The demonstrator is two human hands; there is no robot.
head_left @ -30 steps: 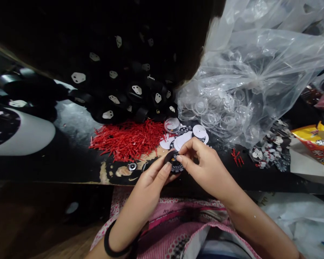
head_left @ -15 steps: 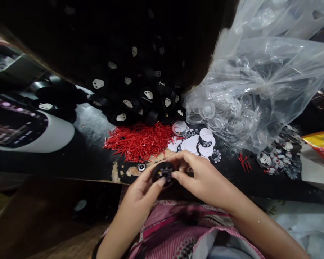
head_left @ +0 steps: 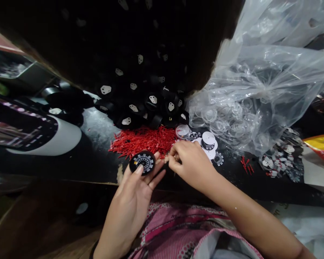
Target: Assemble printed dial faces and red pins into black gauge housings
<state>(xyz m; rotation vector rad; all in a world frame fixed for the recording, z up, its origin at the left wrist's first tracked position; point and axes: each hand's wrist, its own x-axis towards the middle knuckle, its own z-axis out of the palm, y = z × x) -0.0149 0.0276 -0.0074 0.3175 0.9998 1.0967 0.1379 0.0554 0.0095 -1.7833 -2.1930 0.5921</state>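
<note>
My left hand point(head_left: 133, 187) holds a round black dial point(head_left: 142, 162) with white scale marks, face up, pinched between thumb and fingers at the table's front edge. My right hand point(head_left: 190, 163) is just right of it, fingers curled together in a pinch at the near edge of a pile of small red pointers point(head_left: 143, 141). What the pinch holds is hidden. White and printed dial discs point(head_left: 209, 142) lie just behind my right hand.
A heap of black round housings point(head_left: 148, 104) with white plates sits behind the red pile. A clear plastic bag point(head_left: 259, 93) of transparent rings fills the right. More small parts point(head_left: 279, 162) and a yellow packet point(head_left: 322, 145) lie far right. Pink cloth point(head_left: 178, 230) covers my lap.
My hands have separated: the left moved left with the dial, now face up. The right let go of the dial and reached to the edge of the red pointers.
</note>
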